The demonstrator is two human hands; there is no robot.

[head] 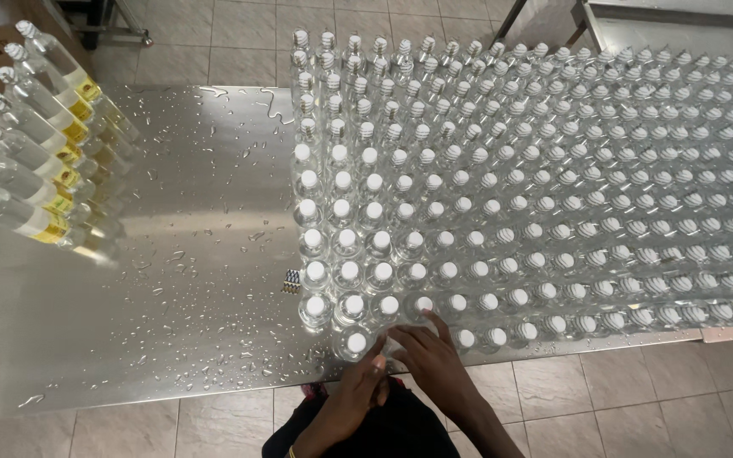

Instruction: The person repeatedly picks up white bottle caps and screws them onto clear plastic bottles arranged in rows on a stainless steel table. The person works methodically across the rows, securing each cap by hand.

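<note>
Down at the near edge of the wet steel table (171,280), both hands meet at one clear white-capped bottle (355,343) on the near-left corner of the big block of upright bottles (536,195). Left hand (351,397) curls around its near side, fingers grasping it; right hand (431,358) lies beside it, fingers stretched over neighbouring caps. Far left, labelled bottles (40,153) lie in a row.

The 2 hands, left hand (345,400) and right hand (433,360), were bare, without gloves or sleeves; dark clothing (383,428) covered the body below; a thin yellow band circled the left wrist.
</note>
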